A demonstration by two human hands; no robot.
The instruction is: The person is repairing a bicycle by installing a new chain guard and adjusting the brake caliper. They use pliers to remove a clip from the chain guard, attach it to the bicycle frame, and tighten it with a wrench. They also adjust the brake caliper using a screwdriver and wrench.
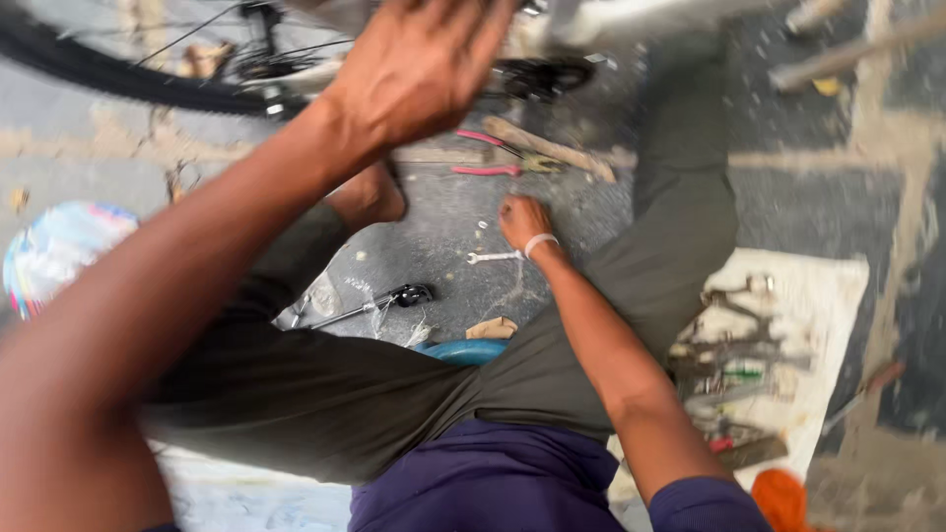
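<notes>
Right hand clenched, touching small silver open-ended spanner on floor; spanner at 7 o'clock, long axis 3–9. Left hand farther, up at black bicycle wheel, grip unclear.

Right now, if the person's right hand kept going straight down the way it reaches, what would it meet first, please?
The right hand points down at the floor, and the small silver wrench lies just beside it; likely that first, though blur makes depth unsure.

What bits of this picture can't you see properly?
- Head view: the raised left hand is motion-blurred; what it grips is unclear.
- The black bicycle tyre is cut off by the top edge.
- The right hand hides whatever it touches near the small silver spanner.
- The metal tools on the white cloth are blurred.
</notes>
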